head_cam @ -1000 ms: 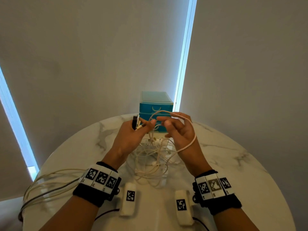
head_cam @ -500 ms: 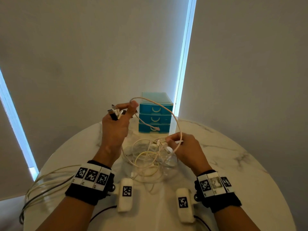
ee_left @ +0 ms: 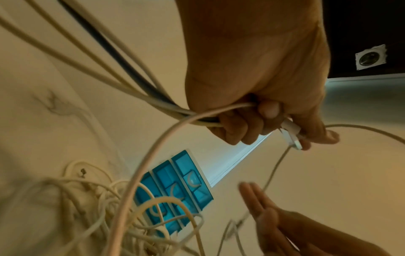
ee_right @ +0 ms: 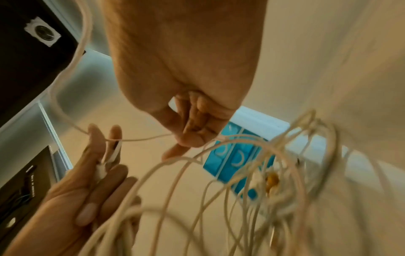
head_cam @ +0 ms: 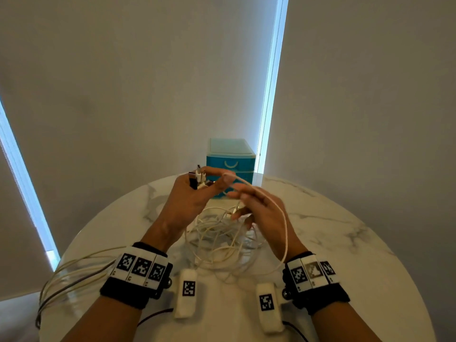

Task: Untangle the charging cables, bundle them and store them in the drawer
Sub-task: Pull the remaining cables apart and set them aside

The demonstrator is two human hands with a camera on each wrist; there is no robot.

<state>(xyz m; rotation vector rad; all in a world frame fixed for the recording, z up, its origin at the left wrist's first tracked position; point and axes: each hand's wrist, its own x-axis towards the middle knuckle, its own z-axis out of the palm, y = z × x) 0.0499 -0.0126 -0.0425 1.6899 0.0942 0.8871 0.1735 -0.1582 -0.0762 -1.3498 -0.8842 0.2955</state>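
Marble surface (head_cam: 333,243) carries the cable tangle (head_cam: 222,233) at its centre: left hand (head_cam: 190,201) fingers pinch gathered plugs (head_cam: 199,178); right hand (head_cam: 261,215), fingers loosely curled, should feed one cable (head_cam: 283,218) slack-free.

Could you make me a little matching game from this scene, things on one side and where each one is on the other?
Things:
1. plug ends
2. drawer unit
3. cable tangle
4. cable bundle

Places:
A. at the table's far edge
B. on the table between the hands
C. hanging over the table's left edge
D. gripped in the left hand

Pairs: 1-D, 2-A, 3-B, 4-C
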